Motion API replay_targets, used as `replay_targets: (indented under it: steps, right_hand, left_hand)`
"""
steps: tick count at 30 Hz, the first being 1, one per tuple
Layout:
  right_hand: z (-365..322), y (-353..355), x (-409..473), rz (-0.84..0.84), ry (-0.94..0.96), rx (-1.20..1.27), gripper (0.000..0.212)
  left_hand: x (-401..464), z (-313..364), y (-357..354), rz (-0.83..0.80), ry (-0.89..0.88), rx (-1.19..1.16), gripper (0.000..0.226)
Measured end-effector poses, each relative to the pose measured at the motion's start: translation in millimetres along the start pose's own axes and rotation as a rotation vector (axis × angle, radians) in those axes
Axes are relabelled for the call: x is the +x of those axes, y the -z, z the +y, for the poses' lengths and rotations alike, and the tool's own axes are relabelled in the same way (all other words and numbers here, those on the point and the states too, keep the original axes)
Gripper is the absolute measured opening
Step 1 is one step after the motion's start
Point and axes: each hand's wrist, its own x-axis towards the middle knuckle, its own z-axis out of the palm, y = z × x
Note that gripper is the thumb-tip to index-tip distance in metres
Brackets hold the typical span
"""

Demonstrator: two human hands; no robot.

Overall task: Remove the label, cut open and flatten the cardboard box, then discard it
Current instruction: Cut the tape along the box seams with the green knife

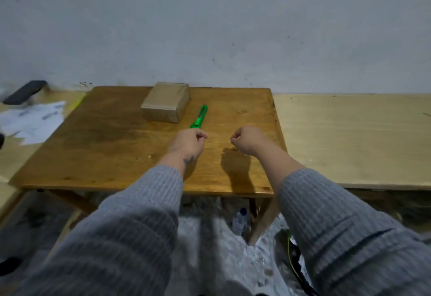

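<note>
Cardboard box (166, 102): closed and uncut, set at the far edge of the worktop (105, 146), with a green cutter (199, 118) just beside it; whether a label is present cannot be told, and cutting, flattening and discarding are judged outstanding. Left hand (189, 141) and right hand (246, 140): held above the worktop near the cutter, fingers curled, nothing grasped.

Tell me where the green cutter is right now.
In the head view, the green cutter lies on the wooden table, just right of the cardboard box and just beyond the left hand.
</note>
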Motion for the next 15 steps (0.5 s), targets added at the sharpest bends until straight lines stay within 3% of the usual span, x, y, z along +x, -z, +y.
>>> replay_targets:
  steps: [4, 15]
  right_hand:
    - [-35, -19, 23, -0.020, -0.035, -0.022, 0.025]
    - [-77, -37, 151, -0.060, -0.127, 0.012, 0.030]
  left_hand:
    - [26, -29, 19, -0.027, 0.018, -0.002, 0.017]
    - [143, -58, 48, 0.118, -0.016, 0.078, 0.024]
